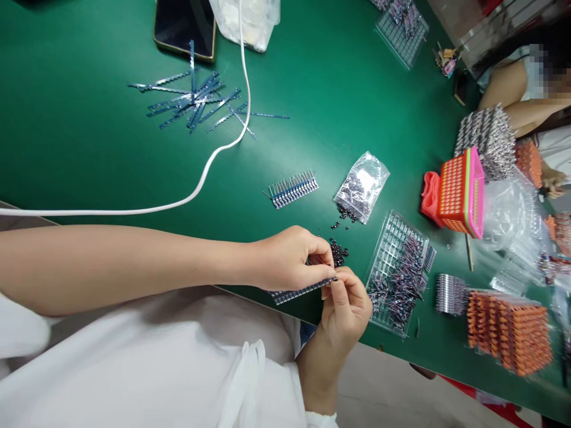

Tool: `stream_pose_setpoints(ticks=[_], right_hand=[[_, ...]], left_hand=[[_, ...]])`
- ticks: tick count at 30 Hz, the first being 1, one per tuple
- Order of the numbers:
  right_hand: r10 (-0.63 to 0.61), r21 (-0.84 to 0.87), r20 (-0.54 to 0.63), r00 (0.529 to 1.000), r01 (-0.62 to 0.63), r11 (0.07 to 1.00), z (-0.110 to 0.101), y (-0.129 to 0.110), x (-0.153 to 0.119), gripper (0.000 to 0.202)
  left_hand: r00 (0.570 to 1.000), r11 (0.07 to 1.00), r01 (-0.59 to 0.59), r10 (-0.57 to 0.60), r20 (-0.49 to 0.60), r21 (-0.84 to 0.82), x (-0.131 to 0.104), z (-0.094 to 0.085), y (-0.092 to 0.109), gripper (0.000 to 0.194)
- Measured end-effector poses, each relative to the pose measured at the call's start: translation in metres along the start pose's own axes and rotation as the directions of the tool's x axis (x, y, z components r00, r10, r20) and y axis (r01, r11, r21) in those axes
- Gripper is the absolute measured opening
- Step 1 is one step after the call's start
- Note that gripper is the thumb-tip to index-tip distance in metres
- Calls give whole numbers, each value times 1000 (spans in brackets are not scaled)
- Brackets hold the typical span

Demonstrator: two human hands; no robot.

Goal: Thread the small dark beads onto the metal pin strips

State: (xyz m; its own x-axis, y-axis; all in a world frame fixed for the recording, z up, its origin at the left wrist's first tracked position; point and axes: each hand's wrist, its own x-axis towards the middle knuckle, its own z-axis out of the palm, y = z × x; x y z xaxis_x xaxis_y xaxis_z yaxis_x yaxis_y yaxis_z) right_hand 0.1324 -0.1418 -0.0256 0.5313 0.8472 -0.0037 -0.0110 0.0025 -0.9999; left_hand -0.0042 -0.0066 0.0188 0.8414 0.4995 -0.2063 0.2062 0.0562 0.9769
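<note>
My left hand reaches in from the left with its fingers closed in a pinch. Thumb and forefinger meet at the right end of a dark blue strip of small parts; what exactly they grip is too small to make out. Below, my right hand is closed too, thumb and fingers pinching that same end of the strip, where a tiny black piece shows. Partly hidden behind my left fingers lies a heap of small dark beads. A second strip with wire leads rests on the green table.
A clear bag spills beads. Right of my hands is a clear tray of wired parts. Farther right stand an orange basket and orange stacks. Blue metal strips, a phone and a white cable lie left. A co-worker sits at upper right.
</note>
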Motion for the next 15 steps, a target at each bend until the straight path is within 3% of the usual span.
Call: stream_pose_setpoints(ticks=[11, 15], right_hand=[[150, 100, 11, 989, -150, 984, -6, 0, 3, 19], [168, 121, 85, 982, -177, 977, -10, 1, 2, 17]], left_hand=[[995, 996, -66, 62, 75, 54, 1, -1, -4, 19], [988, 991, -114, 105, 114, 72, 2, 0, -7, 20]])
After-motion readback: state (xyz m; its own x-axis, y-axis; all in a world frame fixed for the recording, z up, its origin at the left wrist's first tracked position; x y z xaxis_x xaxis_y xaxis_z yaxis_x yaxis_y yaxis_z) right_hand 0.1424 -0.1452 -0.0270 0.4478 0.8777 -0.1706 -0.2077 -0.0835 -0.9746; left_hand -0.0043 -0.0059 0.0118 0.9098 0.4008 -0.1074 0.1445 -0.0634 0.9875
